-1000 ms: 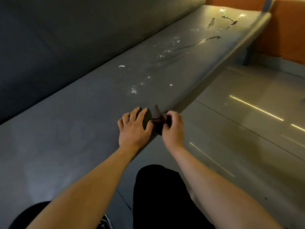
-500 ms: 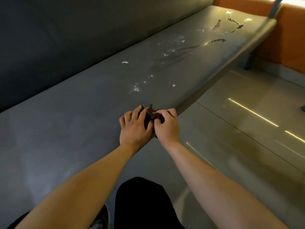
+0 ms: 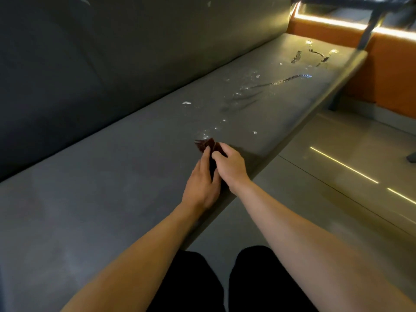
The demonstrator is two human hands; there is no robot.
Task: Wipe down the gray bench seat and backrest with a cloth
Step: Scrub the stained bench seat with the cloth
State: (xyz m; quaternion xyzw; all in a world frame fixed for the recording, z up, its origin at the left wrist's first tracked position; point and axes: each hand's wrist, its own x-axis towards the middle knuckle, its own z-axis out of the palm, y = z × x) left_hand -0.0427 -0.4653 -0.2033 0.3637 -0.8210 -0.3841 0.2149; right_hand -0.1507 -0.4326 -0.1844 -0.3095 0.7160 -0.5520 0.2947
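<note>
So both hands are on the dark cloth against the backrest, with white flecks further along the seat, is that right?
Not quite. The head view shows the dark cloth on the seat near its front edge, not against the backrest. The left hand and right hand are on it, white flecks further along.

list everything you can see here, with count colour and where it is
gray bench seat: 1, gray, centre
dark gray backrest: 1, dark gray, behind seat
dark reddish-brown cloth: 1, reddish-brown, on seat at the fingertips
white flecks and wet streaks: many, pale, on seat beyond cloth
orange panel: 1, orange, past seat's far end
glossy floor: 1, beige, right of seat
black trouser legs: 2, black, bottom
left hand: 1, straight fingers touch cloth
right hand: 1, pinches cloth
</note>
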